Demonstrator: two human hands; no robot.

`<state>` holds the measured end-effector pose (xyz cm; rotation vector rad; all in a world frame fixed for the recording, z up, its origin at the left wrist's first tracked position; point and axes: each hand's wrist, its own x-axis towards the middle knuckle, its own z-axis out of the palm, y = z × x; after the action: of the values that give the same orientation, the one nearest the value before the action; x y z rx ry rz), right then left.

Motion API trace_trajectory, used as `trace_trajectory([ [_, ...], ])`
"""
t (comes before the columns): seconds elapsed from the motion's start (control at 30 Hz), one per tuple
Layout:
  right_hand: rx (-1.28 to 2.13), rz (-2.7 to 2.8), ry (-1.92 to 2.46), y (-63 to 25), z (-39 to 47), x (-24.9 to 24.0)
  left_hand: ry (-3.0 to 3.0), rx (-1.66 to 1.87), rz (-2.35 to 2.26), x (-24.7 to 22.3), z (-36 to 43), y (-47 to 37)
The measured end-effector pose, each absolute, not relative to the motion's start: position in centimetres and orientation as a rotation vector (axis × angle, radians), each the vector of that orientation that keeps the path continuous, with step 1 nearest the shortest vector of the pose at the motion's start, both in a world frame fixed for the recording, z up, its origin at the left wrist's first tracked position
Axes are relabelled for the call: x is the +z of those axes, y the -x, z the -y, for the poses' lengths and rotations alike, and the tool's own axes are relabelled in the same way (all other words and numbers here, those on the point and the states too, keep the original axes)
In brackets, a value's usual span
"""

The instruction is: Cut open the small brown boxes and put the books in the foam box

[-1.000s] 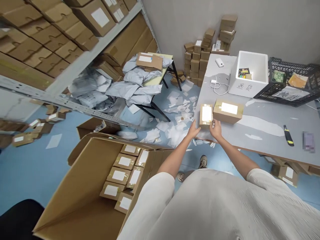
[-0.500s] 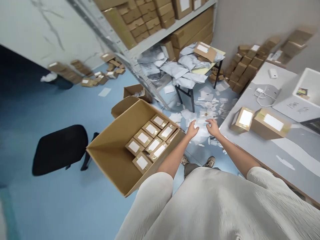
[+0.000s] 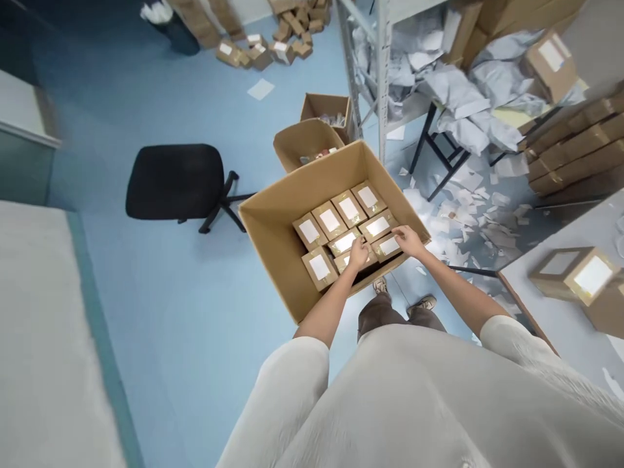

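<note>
Left hand (image 3: 359, 253), right hand (image 3: 408, 241) — at small boxes (image 3: 348, 208) (labelled).

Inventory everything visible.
Large carton: one, brown, centre
Small boxes: at least nine, brown, inside
Rear carton: one visible, brown, beyond
Chair: one, black, left
Bin: one, dark, top left
Floor boxes: several, brown, top
Rack: one, grey, upper right
Bags: several, grey, rack and small table
Stacked boxes: several, brown, right
Scraps: many, white, right floor
Worktable: one, grey, right
Table boxes: two, brown, on it
Shoes: two, beige, below
Shirt: one, pale, bottom
Left hand, right hand: one each, inside carton
</note>
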<state>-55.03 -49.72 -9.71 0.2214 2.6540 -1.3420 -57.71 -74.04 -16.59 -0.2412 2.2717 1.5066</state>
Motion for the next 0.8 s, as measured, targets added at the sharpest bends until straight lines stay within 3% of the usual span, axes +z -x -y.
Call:
trace_trajectory([
  [0.2,-1.031,-2.437,-0.151,58.5,55.0,-15.0,0.537,1.374,-2.235,-21.8,81.3,56.0],
  [0.47,-0.741,-2.158,-0.204,59.8,58.2,-24.9,0.875,1.244,-2.087,-28.4,85.1,53.5],
  [0.8,-0.735,-1.986,-0.351,57.2,59.4,-31.3,0.885,1.174,-1.998,-30.9,85.8,51.6],
])
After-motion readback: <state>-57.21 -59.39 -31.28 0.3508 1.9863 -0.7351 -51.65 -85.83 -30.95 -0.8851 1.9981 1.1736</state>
